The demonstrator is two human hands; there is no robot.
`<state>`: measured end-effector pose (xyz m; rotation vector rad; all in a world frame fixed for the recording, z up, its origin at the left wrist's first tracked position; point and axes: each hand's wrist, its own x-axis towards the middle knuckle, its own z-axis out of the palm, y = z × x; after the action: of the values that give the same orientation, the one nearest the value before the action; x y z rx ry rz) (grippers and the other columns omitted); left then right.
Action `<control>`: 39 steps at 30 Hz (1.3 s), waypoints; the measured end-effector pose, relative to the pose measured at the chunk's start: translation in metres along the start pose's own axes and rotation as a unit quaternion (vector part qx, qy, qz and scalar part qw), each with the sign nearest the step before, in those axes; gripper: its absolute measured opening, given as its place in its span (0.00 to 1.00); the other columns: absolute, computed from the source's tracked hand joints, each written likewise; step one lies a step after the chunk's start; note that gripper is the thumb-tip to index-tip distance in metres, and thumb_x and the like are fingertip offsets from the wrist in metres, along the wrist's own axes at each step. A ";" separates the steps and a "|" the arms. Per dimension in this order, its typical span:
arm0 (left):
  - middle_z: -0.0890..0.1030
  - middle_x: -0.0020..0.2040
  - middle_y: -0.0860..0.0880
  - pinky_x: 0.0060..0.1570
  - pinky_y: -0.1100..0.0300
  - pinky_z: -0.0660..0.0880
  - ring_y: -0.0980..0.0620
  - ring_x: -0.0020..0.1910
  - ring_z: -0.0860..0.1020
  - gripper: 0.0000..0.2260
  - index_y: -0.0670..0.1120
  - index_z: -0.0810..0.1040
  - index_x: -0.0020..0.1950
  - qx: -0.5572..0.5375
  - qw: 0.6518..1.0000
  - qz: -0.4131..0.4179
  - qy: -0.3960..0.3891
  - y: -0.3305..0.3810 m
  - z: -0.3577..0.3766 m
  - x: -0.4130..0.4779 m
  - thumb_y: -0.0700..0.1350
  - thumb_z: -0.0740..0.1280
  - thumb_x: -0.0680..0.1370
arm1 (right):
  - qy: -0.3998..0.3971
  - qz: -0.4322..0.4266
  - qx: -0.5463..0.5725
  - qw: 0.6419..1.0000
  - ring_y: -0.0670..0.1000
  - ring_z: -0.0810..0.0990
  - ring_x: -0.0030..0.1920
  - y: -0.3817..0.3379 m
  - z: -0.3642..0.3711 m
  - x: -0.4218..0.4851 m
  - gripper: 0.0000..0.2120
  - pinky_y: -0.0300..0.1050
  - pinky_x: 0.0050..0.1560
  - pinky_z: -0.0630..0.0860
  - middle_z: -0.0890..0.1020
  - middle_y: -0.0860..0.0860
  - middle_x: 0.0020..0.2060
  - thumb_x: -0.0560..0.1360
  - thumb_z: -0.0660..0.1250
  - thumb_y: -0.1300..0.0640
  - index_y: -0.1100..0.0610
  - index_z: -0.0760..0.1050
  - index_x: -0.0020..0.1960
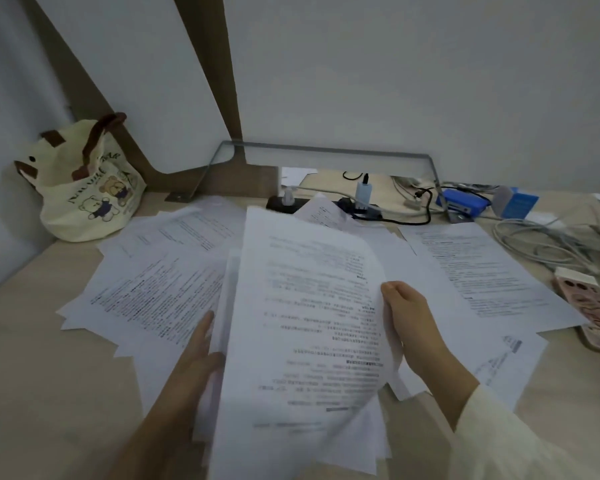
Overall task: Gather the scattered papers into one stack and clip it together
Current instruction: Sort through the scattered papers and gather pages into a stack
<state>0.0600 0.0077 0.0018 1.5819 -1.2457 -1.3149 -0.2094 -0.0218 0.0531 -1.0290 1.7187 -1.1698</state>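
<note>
Spreading across the pale surface from its left edge toward the right, loose printed papers overlap in a fan, with one sheet lying apart near the right edge, so the gathering looks only partly done. Over the near edge a lifted bundle tilts upward, probably to let its sheets be squared together. The right hand pinches the bundle's right side, fingers closed on it; the left hand supports the left side from beneath, fingers extended along the paper. No clip is visible; a tote bag sits in the far-left corner.
</note>
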 end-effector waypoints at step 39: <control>0.82 0.55 0.47 0.57 0.47 0.74 0.44 0.55 0.80 0.14 0.48 0.76 0.63 -0.202 0.977 -0.062 0.026 -0.006 0.006 -0.015 0.40 0.65 0.77 | -0.107 0.151 0.160 0.970 0.54 0.81 0.40 0.041 -0.048 -0.027 0.08 0.45 0.33 0.81 0.83 0.57 0.42 0.76 0.63 0.58 0.62 0.78 0.49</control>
<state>0.0553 0.0243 -0.0009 1.4058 -0.7935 -1.4849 -0.2513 0.0277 0.0307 -0.6432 1.4022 -1.0525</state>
